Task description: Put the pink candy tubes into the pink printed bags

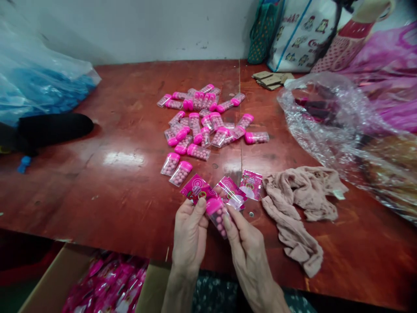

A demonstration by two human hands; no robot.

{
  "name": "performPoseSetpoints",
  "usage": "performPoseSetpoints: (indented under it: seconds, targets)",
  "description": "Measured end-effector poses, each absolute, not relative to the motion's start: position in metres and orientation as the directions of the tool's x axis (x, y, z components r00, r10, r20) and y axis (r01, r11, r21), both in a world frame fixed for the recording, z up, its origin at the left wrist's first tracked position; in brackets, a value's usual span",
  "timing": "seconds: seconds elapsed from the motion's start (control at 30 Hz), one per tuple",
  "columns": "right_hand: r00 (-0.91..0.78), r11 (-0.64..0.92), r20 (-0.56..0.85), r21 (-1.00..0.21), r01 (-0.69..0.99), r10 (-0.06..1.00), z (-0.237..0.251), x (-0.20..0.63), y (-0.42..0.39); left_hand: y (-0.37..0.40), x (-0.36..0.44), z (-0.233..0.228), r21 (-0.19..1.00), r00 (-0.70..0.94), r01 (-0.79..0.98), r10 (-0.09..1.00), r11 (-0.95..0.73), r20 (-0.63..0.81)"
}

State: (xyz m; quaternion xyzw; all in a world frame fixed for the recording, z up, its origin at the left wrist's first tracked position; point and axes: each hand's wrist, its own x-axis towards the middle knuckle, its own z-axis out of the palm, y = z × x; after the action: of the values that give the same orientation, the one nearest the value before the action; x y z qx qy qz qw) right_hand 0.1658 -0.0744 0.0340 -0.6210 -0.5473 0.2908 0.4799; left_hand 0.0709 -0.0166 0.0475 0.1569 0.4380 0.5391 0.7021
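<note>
Between finger and thumb, my left hand (191,228) pinches a printed pink sleeve (197,188). My right hand (246,237) grips a small clear container of pink balls (217,216) with a bright pink cap, tilted, its cap end beside the left fingertips. Whether the container's cap touches the sleeve I cannot tell. Just beyond the hands lie more printed sleeves (251,184), some overlapping. Two capped containers (180,173) rest side by side to the upper left of the hands. Farther back, several similar containers (195,126) are heaped loosely on the red-brown table (130,191).
A crumpled beige cloth (298,198) lies right of my hands, with crinkled clear plastic (312,126) behind it. Below the front edge, a cardboard box (54,278) holds pink packets. At left are a black object (55,126) and a bag of blue items (42,91).
</note>
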Motion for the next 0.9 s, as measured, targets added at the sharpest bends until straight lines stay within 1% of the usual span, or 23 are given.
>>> performPoseSetpoints:
  seconds: [0.07, 0.13, 0.27, 0.3, 0.37, 0.43, 0.5, 0.53, 0.57, 0.63, 0.7, 0.77, 0.83, 0.9]
  targets:
    - [0.21, 0.134, 0.259, -0.871, 0.473, 0.943, 0.029, 0.164, -0.074, -0.017, 0.072, 0.047, 0.701, 0.016, -0.612, 0.892, 0.366, -0.452]
    - [0.166, 0.19, 0.327, -0.818, 0.543, 0.931, 0.024, 0.163, -0.075, -0.016, 0.072, 0.045, 0.692, 0.03, -0.615, 0.888, 0.378, -0.458]
    - [0.12, 0.18, 0.322, -0.759, 0.626, 0.939, 0.021, 0.162, -0.075, -0.013, 0.071, 0.041, 0.629, 0.117, -0.632, 0.858, 0.452, -0.499]
    - [0.127, 0.177, 0.32, -0.765, 0.619, 0.939, 0.021, 0.162, -0.075, -0.014, 0.071, 0.041, 0.616, 0.138, -0.633, 0.851, 0.469, -0.506]
    - [0.158, 0.175, 0.306, -0.819, 0.546, 0.939, 0.024, 0.164, -0.075, -0.015, 0.071, 0.04, 0.603, 0.162, -0.637, 0.848, 0.481, -0.505]
    - [0.205, 0.142, 0.247, -0.894, 0.424, 0.947, 0.029, 0.166, -0.073, -0.018, 0.072, 0.04, 0.606, 0.163, -0.641, 0.855, 0.471, -0.492]
    - [0.23, 0.086, 0.166, -0.942, 0.323, 0.959, 0.033, 0.166, -0.073, -0.021, 0.072, 0.041, 0.615, 0.162, -0.638, 0.861, 0.464, -0.482]
    - [0.232, 0.071, 0.146, -0.949, 0.306, 0.962, 0.034, 0.166, -0.073, -0.021, 0.073, 0.041, 0.619, 0.163, -0.632, 0.861, 0.466, -0.482]
    - [0.235, 0.076, 0.156, -0.945, 0.319, 0.959, 0.034, 0.165, -0.074, -0.022, 0.073, 0.042, 0.623, 0.165, -0.625, 0.86, 0.47, -0.484]
    - [0.227, 0.133, 0.249, -0.894, 0.428, 0.942, 0.03, 0.162, -0.076, -0.021, 0.073, 0.043, 0.631, 0.168, -0.612, 0.858, 0.477, -0.486]
    - [0.195, 0.198, 0.373, -0.787, 0.584, 0.907, 0.022, 0.159, -0.079, -0.021, 0.074, 0.042, 0.641, 0.165, -0.599, 0.857, 0.48, -0.488]
    - [0.142, 0.24, 0.461, -0.672, 0.7, 0.876, 0.014, 0.157, -0.081, -0.02, 0.075, 0.041, 0.65, 0.157, -0.591, 0.858, 0.478, -0.488]
    - [0.111, 0.257, 0.502, -0.605, 0.753, 0.858, 0.009, 0.155, -0.083, -0.02, 0.074, 0.041, 0.662, 0.159, -0.577, 0.861, 0.479, -0.484]
    - [0.12, 0.262, 0.499, -0.628, 0.733, 0.859, 0.01, 0.156, -0.083, -0.019, 0.071, 0.042, 0.676, 0.189, -0.551, 0.862, 0.49, -0.471]
